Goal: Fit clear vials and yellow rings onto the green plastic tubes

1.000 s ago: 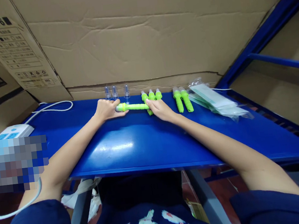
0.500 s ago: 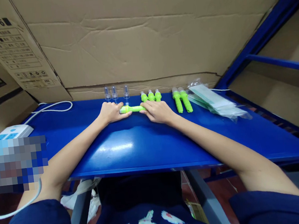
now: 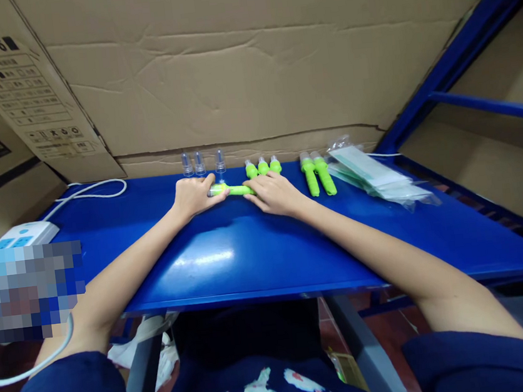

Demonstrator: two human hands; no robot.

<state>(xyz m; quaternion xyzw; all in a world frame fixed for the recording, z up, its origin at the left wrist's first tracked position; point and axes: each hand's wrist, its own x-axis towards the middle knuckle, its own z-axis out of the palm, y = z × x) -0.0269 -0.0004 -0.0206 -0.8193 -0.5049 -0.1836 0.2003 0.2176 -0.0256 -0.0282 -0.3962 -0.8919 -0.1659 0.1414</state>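
A bright green stick-shaped handle with a clear cap point(image 3: 238, 190) lies level between my two hands, above the blue table. My left hand point(image 3: 192, 196) grips its clear end, thumb and fingers closed round it. At the other end, my right hand point(image 3: 273, 193) is closed on the green shaft, whose tip is hidden under the fingers. Just behind my left hand stand three clear pointed caps point(image 3: 198, 163). Behind my right hand are three more green handles with clear tips point(image 3: 263, 167), partly hidden. Two further green handles point(image 3: 318, 177) lie side by side to its right.
Clear plastic bags with pale green-and-white contents point(image 3: 375, 173) lie on the right of the blue table point(image 3: 259, 259). A white power strip point(image 3: 34, 232) with a cable sits at the left. Cardboard point(image 3: 230, 86) walls the back; a blue metal frame point(image 3: 457, 48) rises at right.
Both hands keep their hold on the green handle in nearly the same place. The left thumb and fingers have shifted slightly at the clear end.
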